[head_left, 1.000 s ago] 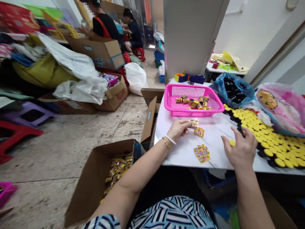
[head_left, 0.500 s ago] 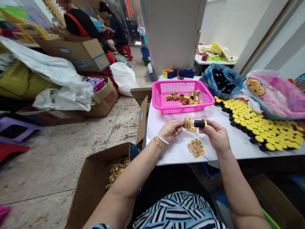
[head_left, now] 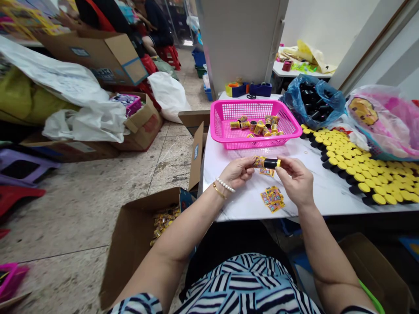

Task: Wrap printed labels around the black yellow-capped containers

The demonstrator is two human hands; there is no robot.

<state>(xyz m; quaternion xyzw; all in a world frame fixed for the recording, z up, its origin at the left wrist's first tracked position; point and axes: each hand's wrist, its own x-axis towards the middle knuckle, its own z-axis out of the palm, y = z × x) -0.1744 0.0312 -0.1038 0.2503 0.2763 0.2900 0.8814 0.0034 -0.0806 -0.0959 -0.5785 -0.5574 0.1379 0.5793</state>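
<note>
My right hand (head_left: 295, 179) pinches a small black tube with a yellow cap (head_left: 271, 163) above the white table (head_left: 321, 187). My left hand (head_left: 238, 171) presses a small yellow sticker (head_left: 259, 162) against the tube's left end. One more sticker (head_left: 266, 172) lies just under the tube, and a small pile of stickers (head_left: 273, 198) sits near the table's front edge. Behind my hands stands a pink basket (head_left: 229, 141) holding several labelled tubes (head_left: 258, 126). Rows of yellow-capped black tubes (head_left: 360, 168) stand upright to the right.
A blue bag of black tubes (head_left: 314, 102) and a pink bag (head_left: 386, 122) sit at the back right. An open cardboard box (head_left: 137, 235) with yellow items is on the floor at my left. Boxes, white bags and plastic stools crowd the floor; people sit at the far back.
My right hand reached to the rows, took up a yellow-capped tube and brought it to the left hand. The left hand lifted a sticker, which now touches the tube.
</note>
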